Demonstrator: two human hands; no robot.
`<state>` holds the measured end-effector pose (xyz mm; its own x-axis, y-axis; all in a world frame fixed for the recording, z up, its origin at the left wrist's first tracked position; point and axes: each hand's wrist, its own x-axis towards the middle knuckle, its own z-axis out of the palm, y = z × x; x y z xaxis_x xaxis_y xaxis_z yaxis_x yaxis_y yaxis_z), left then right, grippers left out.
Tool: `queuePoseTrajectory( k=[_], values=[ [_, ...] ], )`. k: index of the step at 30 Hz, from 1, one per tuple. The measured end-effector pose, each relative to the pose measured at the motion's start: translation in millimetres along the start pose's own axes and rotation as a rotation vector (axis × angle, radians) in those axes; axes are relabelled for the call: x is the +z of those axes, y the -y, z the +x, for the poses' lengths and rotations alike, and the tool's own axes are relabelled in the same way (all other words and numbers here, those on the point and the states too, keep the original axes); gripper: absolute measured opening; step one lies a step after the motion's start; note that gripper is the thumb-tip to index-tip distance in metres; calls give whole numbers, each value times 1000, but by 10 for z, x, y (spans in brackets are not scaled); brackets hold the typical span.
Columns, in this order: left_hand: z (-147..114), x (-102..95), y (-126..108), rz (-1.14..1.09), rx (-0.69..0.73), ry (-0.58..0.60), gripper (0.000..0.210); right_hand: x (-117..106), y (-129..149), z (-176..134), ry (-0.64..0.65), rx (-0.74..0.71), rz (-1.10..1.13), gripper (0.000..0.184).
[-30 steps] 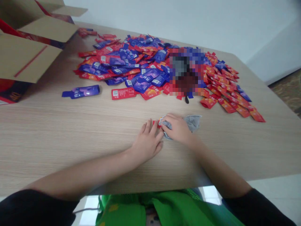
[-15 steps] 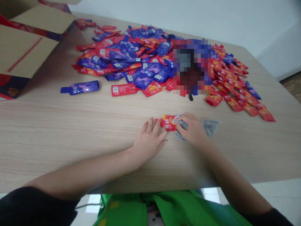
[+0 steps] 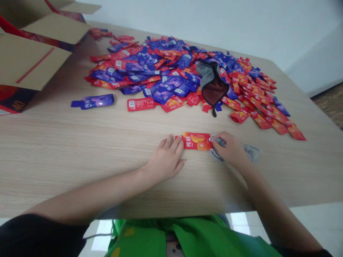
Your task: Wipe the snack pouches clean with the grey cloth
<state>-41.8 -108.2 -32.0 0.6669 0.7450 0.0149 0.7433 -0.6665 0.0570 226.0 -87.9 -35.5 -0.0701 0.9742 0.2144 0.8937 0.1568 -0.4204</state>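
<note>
A red pouch (image 3: 198, 141) with orange fruit printed on it lies flat on the table in front of me. The fingers of my left hand (image 3: 167, 157) are stretched out and rest on its narrow left end, pressing it to the tabletop. My right hand (image 3: 232, 149) is closed on a bunched grey cloth (image 3: 252, 152), at the pouch's right end. Part of the cloth trails out to the right, behind the hand.
Red and purple pouches are heaped along the back of the table (image 3: 80, 150). A grey and brown fabric item (image 3: 214, 89) with black edging lies on the heap. One purple pouch (image 3: 93, 102) lies apart at left, beside an open cardboard box (image 3: 43, 64).
My right hand has slid the grey cloth rightward along the red pouch to its right end, uncovering more of the print. My left hand stays on the left end.
</note>
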Motion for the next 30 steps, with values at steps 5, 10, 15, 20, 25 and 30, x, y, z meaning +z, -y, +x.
queuePoseTrajectory(
  k=[5, 10, 15, 20, 25, 30],
  values=[
    [2, 27, 24, 10, 5, -14, 64, -19, 414, 97, -128, -170, 82, 9],
    [15, 1, 35, -2, 7, 10, 63, 272, 711, 60, 138, -430, 4, 11],
    [57, -18, 13, 59, -4, 12, 49, 344, 596, -8, 129, -318, -53, 11],
    [97, -24, -1, 157, 44, 19, 39, 230, 350, -34, -8, -113, -115, 11],
    [93, -11, -3, 154, 37, 22, 42, 168, 124, -71, -33, 12, -124, 14],
    [100, -12, -27, 154, 29, 36, 43, 27, 23, -57, 11, 68, -92, 15]
  ],
)
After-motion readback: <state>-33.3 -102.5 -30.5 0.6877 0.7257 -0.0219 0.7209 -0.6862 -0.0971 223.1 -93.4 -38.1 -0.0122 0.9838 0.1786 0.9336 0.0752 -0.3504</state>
